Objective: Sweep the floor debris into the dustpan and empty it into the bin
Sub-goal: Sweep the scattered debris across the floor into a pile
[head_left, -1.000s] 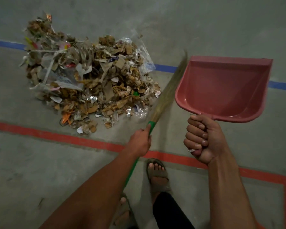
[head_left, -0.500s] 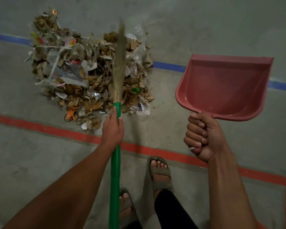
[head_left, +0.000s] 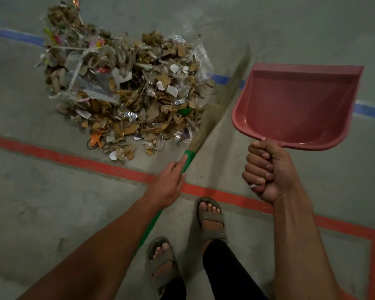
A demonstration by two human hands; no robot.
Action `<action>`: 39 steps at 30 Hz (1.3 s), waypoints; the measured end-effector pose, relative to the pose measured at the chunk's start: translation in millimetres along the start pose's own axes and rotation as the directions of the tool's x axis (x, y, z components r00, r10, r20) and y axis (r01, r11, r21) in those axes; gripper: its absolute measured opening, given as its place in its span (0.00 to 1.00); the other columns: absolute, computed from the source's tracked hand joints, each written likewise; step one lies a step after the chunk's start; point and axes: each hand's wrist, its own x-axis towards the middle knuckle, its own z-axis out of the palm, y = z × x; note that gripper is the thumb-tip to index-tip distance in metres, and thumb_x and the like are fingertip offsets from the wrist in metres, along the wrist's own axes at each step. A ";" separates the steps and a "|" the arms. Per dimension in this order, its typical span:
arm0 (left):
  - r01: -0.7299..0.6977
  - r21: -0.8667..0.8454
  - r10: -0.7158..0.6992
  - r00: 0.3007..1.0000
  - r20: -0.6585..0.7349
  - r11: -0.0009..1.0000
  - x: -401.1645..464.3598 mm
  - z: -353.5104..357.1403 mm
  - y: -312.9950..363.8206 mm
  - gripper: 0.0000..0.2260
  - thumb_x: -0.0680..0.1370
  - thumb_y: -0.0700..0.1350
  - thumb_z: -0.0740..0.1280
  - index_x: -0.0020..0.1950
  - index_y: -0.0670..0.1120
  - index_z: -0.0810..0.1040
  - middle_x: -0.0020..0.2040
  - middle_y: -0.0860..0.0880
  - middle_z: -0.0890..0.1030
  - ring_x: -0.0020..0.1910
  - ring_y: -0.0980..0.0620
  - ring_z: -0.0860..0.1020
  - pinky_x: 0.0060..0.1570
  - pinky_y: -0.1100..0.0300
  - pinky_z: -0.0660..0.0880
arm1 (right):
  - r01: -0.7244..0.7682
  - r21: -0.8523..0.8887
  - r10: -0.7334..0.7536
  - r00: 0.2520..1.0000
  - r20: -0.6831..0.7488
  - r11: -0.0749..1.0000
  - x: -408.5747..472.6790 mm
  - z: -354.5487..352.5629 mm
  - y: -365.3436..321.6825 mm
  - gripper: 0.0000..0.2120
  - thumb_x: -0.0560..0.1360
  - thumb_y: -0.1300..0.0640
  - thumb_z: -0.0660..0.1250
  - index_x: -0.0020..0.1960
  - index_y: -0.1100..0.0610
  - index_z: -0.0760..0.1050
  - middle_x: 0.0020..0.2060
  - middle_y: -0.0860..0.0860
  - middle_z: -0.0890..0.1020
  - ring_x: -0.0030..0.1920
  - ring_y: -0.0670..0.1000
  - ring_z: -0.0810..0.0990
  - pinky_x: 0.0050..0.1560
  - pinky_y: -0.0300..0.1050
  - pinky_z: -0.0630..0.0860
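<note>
Up front, pink dustpan (head_left: 299, 105) — empty; debris pile (head_left: 126, 92) — cardboard scraps

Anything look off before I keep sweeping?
Only that the dustpan is empty and held off the floor in the right hand, right of the debris pile. Broom and left hand look normal.

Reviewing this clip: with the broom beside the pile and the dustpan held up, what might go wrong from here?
1. The dustpan is held up in the right hand, well off to the side of the debris pile; sweeping now would likely scatter scraps across the floor rather than into it.
2. The pile holds light plastic film and paper, which the broom in the left hand may flick about.
3. No bin is in view.
</note>
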 end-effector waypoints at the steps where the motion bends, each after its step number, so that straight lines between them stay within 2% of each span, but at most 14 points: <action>1: -0.025 0.025 0.023 0.998 0.058 0.999 -2.9 6.2 -5.7 0.27 0.86 0.48 0.58 0.84 0.52 0.55 0.66 0.47 0.71 0.54 0.48 0.75 0.52 0.54 0.73 | -0.003 -0.007 0.003 1.000 -0.007 1.000 0.5 0.5 0.5 0.19 0.79 0.57 0.60 0.33 0.50 0.57 0.19 0.44 0.56 0.16 0.43 0.52 0.20 0.37 0.49; 4: -0.033 0.159 -0.004 0.973 0.231 0.987 -8.5 13.4 -33.3 0.28 0.83 0.52 0.54 0.84 0.52 0.55 0.67 0.44 0.72 0.58 0.39 0.77 0.58 0.47 0.76 | -0.005 -0.018 0.005 1.000 -0.016 1.000 2.2 2.9 2.7 0.19 0.79 0.57 0.60 0.33 0.50 0.57 0.19 0.44 0.56 0.16 0.43 0.52 0.19 0.37 0.50; 6: 0.035 0.227 -0.094 0.962 0.257 0.973 -6.9 5.7 -51.2 0.28 0.84 0.54 0.51 0.84 0.54 0.53 0.67 0.42 0.72 0.59 0.37 0.76 0.60 0.44 0.75 | -0.011 -0.019 0.011 1.000 -0.016 1.000 4.5 5.0 4.7 0.19 0.79 0.57 0.60 0.33 0.50 0.56 0.19 0.44 0.56 0.16 0.43 0.52 0.19 0.36 0.50; 8: 0.131 0.231 -0.180 0.962 0.203 0.964 -1.9 -8.6 -62.8 0.27 0.85 0.52 0.53 0.84 0.53 0.52 0.66 0.41 0.72 0.59 0.37 0.77 0.60 0.43 0.76 | -0.019 -0.019 0.019 1.000 -0.003 1.000 6.9 8.1 7.0 0.19 0.79 0.57 0.60 0.33 0.50 0.57 0.19 0.44 0.55 0.16 0.43 0.52 0.19 0.36 0.50; 11: 0.225 0.209 -0.234 0.972 0.021 0.952 7.7 -37.7 -75.4 0.28 0.85 0.48 0.56 0.84 0.51 0.52 0.66 0.40 0.71 0.57 0.37 0.77 0.57 0.41 0.77 | -0.040 -0.023 0.041 0.999 0.018 0.999 12.7 14.0 13.7 0.19 0.79 0.57 0.60 0.33 0.50 0.57 0.19 0.45 0.56 0.16 0.43 0.52 0.20 0.36 0.49; 16: 0.210 0.087 -0.193 0.966 -0.175 0.974 12.5 -78.2 -78.5 0.27 0.86 0.47 0.58 0.84 0.51 0.54 0.66 0.40 0.72 0.58 0.41 0.75 0.55 0.46 0.75 | -0.066 -0.041 0.067 0.997 0.029 0.997 22.4 30.6 19.1 0.19 0.78 0.57 0.61 0.34 0.50 0.55 0.19 0.44 0.56 0.16 0.43 0.52 0.20 0.36 0.49; 19: 0.265 0.048 -0.244 0.935 -0.258 0.963 15.0 -94.2 -75.6 0.27 0.86 0.49 0.57 0.85 0.50 0.54 0.63 0.41 0.73 0.56 0.43 0.73 0.52 0.50 0.72 | -0.075 -0.041 0.077 0.996 0.036 0.996 31.6 42.2 17.6 0.19 0.79 0.58 0.60 0.34 0.50 0.55 0.19 0.45 0.56 0.16 0.43 0.52 0.20 0.36 0.49; 23: 0.314 -0.006 -0.303 0.909 -0.287 0.949 18.1 -110.2 -78.6 0.26 0.86 0.49 0.57 0.84 0.49 0.55 0.67 0.40 0.74 0.61 0.41 0.74 0.54 0.50 0.69 | -0.103 -0.042 0.105 0.993 0.061 0.994 50.1 59.9 16.9 0.19 0.79 0.58 0.60 0.33 0.50 0.55 0.18 0.45 0.56 0.16 0.43 0.53 0.19 0.35 0.49; 28: 0.333 -0.062 -0.335 0.893 -0.300 0.941 18.0 -135.1 -88.0 0.29 0.86 0.51 0.59 0.85 0.52 0.52 0.75 0.43 0.70 0.70 0.41 0.71 0.65 0.46 0.70 | -0.144 -0.064 0.149 0.985 0.092 0.988 75.0 88.0 18.9 0.19 0.79 0.58 0.60 0.33 0.50 0.55 0.18 0.45 0.56 0.16 0.43 0.52 0.19 0.35 0.50; 32: 0.357 -0.060 -0.357 0.879 -0.315 0.932 26.5 -162.2 -104.7 0.32 0.83 0.50 0.63 0.84 0.53 0.52 0.72 0.44 0.72 0.66 0.43 0.73 0.61 0.48 0.71 | -0.186 -0.088 0.194 0.976 0.100 0.979 95.5 112.0 27.0 0.19 0.79 0.58 0.60 0.32 0.51 0.56 0.19 0.45 0.55 0.16 0.43 0.53 0.18 0.34 0.52; 36: 0.370 -0.061 -0.369 0.870 -0.328 0.927 40.9 -189.0 -140.9 0.31 0.82 0.52 0.66 0.83 0.51 0.59 0.73 0.42 0.72 0.68 0.40 0.73 0.67 0.44 0.72 | -0.205 -0.119 0.216 0.973 0.087 0.971 122.9 137.5 34.1 0.20 0.79 0.58 0.60 0.32 0.51 0.56 0.19 0.45 0.55 0.16 0.43 0.52 0.18 0.34 0.51; 39: 0.361 -0.066 -0.360 0.868 -0.342 0.930 58.0 -208.1 -167.3 0.27 0.84 0.57 0.62 0.82 0.49 0.63 0.70 0.43 0.76 0.65 0.42 0.76 0.62 0.48 0.74 | -0.206 -0.142 0.217 0.973 0.072 0.968 145.7 159.7 39.8 0.19 0.78 0.58 0.61 0.32 0.51 0.56 0.19 0.45 0.55 0.16 0.43 0.52 0.19 0.35 0.49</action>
